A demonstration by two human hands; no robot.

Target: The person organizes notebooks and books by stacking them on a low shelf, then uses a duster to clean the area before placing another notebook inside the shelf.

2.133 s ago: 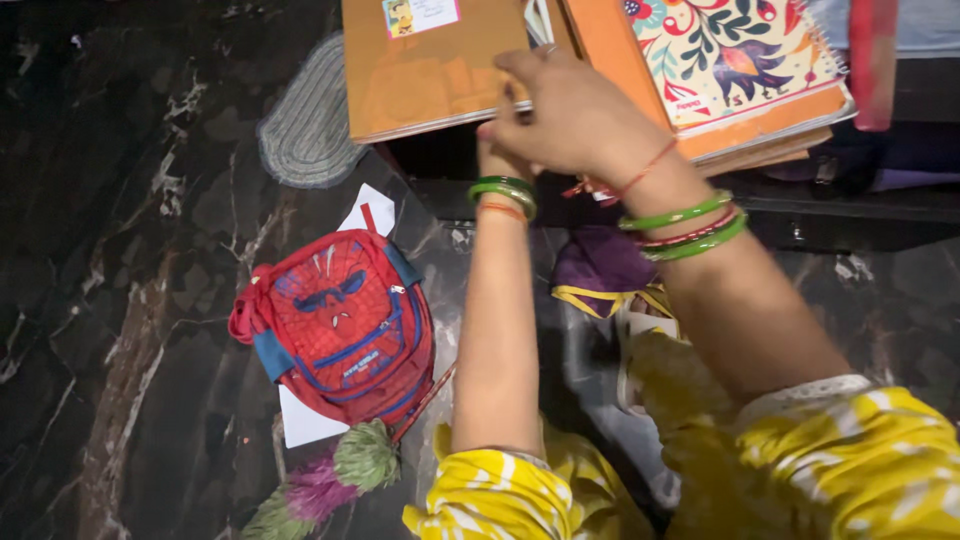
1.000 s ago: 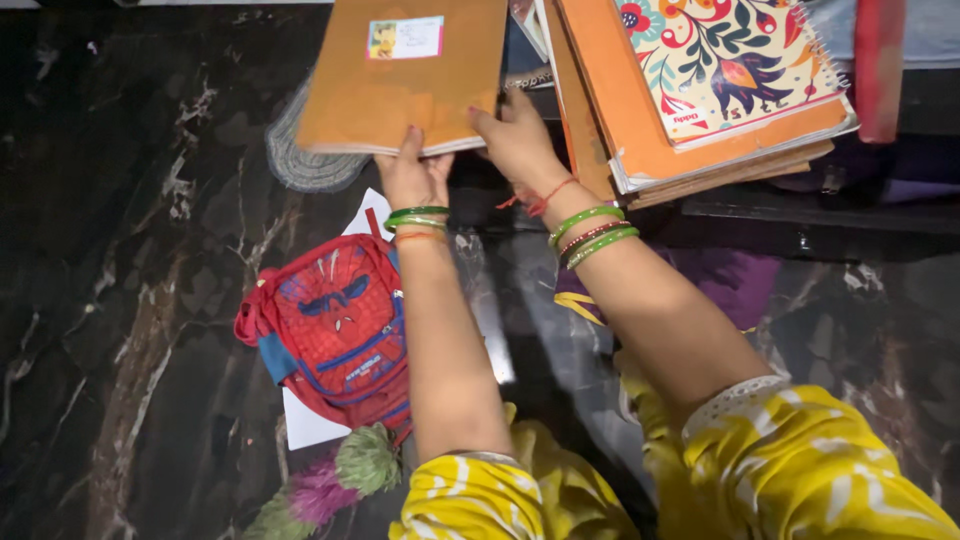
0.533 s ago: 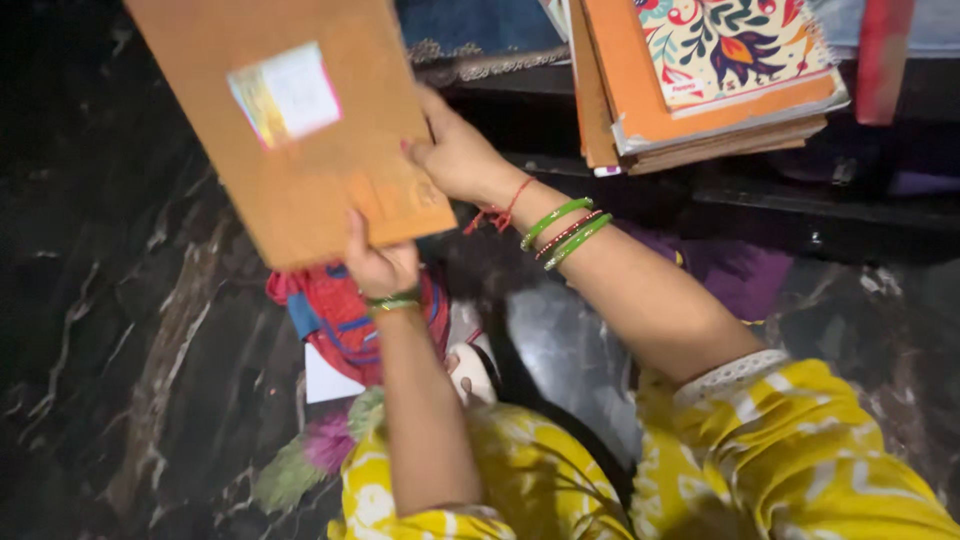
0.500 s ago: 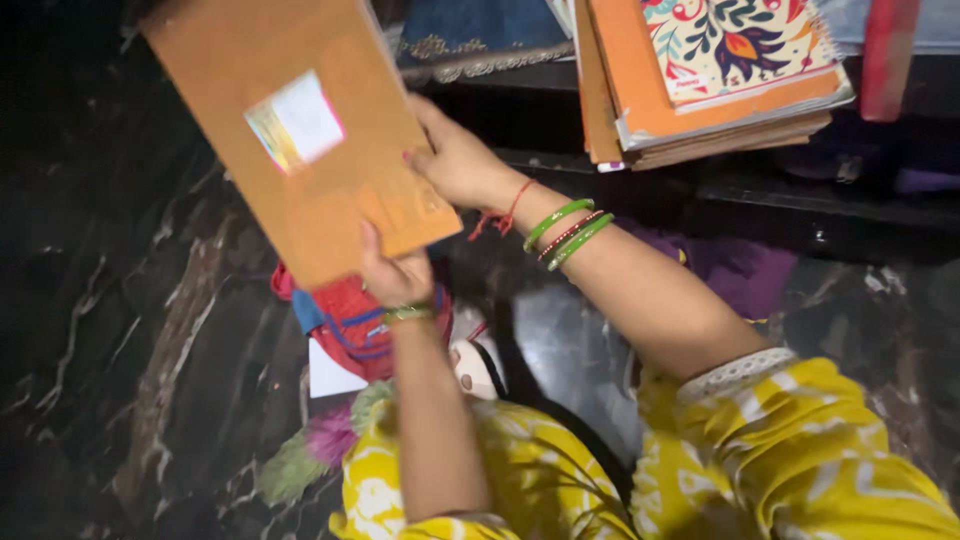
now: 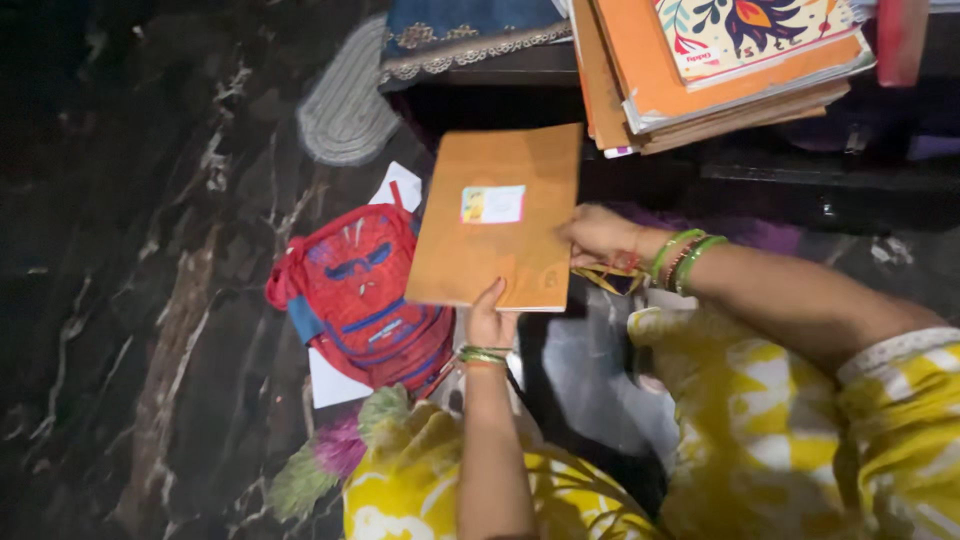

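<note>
orange-brown notebook [image 5: 497, 218] held flat above the dark marble floor [image 5: 130, 300], small pale label facing up near its middle. left hand [image 5: 489, 318] at the near edge of the notebook, thumb up over the cover, fingers hidden beneath, clamped on that edge; green bangles at the wrist. right hand [image 5: 598, 235] at the right edge of the notebook, near its lower corner, fingers closed on the cover there; green and red bangles and a red thread at the wrist. notebook thus ahead of the left hand and to the left of the right hand, spanning the gap between them.

under the notebook's left edge, a red and blue backpack [image 5: 360, 295] lying on the floor over a white sheet of paper [image 5: 335, 380]. near the bottom of the floor, beside the yellow sleeves, a green and pink tassel [image 5: 335, 450]. toward the far edge, a grey oval mat [image 5: 345, 95], well apart from the hands. at the top right, a stack of books [image 5: 715, 75] with a floral cover on top, resting on a dark ledge, just beyond the notebook's far right corner.
</note>
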